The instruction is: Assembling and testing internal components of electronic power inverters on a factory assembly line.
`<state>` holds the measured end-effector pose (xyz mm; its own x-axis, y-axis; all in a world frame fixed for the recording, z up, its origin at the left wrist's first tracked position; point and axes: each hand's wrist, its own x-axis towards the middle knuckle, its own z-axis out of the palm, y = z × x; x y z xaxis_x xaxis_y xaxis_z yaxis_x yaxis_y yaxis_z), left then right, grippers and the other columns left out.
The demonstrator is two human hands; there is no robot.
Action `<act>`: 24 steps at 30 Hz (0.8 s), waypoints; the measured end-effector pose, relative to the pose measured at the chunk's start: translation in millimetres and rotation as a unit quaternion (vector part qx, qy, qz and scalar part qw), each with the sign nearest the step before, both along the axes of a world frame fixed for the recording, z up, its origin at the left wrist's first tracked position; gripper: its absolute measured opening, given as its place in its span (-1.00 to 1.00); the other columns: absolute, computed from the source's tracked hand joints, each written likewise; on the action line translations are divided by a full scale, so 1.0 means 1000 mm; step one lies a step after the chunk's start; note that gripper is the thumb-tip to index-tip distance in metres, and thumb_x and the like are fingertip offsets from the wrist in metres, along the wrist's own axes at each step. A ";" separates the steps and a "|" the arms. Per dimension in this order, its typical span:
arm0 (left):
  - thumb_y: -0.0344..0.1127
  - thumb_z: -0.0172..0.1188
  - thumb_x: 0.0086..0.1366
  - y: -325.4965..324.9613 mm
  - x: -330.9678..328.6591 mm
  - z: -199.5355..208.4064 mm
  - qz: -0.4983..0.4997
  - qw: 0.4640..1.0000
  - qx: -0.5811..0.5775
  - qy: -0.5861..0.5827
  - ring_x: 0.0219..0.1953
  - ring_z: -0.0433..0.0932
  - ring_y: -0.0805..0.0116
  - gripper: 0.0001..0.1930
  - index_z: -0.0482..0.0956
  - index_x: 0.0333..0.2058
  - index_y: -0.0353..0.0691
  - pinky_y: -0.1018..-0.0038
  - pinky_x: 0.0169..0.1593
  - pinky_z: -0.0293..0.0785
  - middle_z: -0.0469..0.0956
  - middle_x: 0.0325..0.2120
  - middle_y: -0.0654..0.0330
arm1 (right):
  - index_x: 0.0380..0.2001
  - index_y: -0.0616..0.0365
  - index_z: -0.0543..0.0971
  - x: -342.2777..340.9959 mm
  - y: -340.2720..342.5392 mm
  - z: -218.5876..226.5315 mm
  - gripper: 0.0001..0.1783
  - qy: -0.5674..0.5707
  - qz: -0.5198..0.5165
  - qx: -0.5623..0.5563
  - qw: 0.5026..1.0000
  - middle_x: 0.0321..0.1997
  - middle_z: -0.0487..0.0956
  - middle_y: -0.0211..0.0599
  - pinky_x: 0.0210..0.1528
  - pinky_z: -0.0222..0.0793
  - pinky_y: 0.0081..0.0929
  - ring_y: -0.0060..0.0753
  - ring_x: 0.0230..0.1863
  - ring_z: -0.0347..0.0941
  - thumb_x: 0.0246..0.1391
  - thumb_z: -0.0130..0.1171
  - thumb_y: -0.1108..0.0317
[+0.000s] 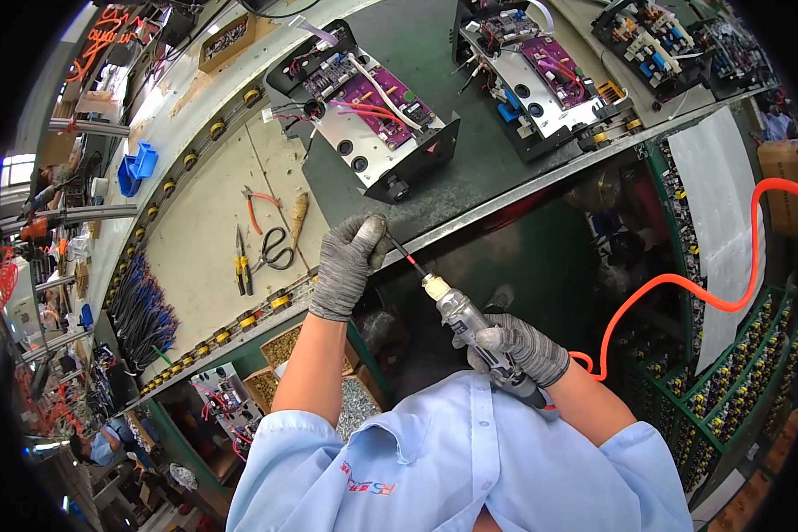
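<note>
Two gloved hands: left hand fingers pinching bit tip; right hand fingers wrapped round air screwdriver (orange hose behind). Keep bit straight, steady.

Grey knit gloves, light blue short-sleeved shirt.

A worker in grey knit gloves grips a pneumatic screwdriver in the right hand, its orange air hose looping toward 3 o'clock. The left hand pinches the driver's bit tip. An open electronics chassis lies at 12 o'clock; pliers and scissors lie at 9 o'clock.
</note>
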<state>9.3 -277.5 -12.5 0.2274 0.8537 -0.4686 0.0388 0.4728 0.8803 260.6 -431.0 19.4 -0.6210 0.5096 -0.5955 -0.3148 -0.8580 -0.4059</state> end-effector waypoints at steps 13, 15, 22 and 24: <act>0.18 0.13 0.39 0.048 -0.016 -0.016 0.010 0.993 -0.041 0.111 -0.69 0.31 0.57 -0.49 0.59 -0.27 -0.25 0.58 -0.58 0.26 0.42 -0.64 0.35 | -0.22 0.17 0.54 -0.020 0.003 -0.032 -0.59 -0.273 -0.028 0.215 0.938 -0.52 0.48 -0.47 -0.42 0.40 -0.55 -0.65 -0.54 0.39 0.11 0.30 0.04; 0.24 0.12 0.37 0.069 -0.018 -0.026 0.054 0.990 -0.120 0.054 -0.68 0.31 0.56 -0.44 0.57 -0.24 -0.26 0.57 -0.58 0.26 0.42 -0.63 0.34 | -0.22 0.16 0.54 -0.024 0.006 -0.036 -0.61 -0.268 -0.029 0.205 0.941 -0.55 0.47 -0.50 -0.47 0.39 -0.58 -0.67 -0.57 0.39 0.11 0.30 0.05; 0.51 0.13 0.18 0.090 -0.004 -0.051 0.020 0.979 -0.057 0.194 -0.63 0.34 0.41 -0.18 0.55 -0.23 -0.35 0.42 -0.53 0.28 0.38 -0.62 0.23 | -0.19 0.16 0.54 -0.027 0.014 -0.041 -0.57 -0.268 -0.031 0.181 0.946 -0.53 0.48 -0.49 -0.48 0.40 -0.59 -0.68 -0.58 0.39 0.10 0.32 0.02; 0.51 0.13 0.17 0.092 -0.006 -0.056 0.012 0.978 -0.061 0.200 -0.63 0.34 0.41 -0.17 0.55 -0.24 -0.35 0.42 -0.52 0.29 0.39 -0.62 0.22 | -0.18 0.16 0.54 -0.027 0.013 -0.044 -0.56 -0.265 -0.036 0.187 0.945 -0.53 0.49 -0.49 -0.48 0.40 -0.59 -0.68 -0.58 0.39 0.10 0.33 0.01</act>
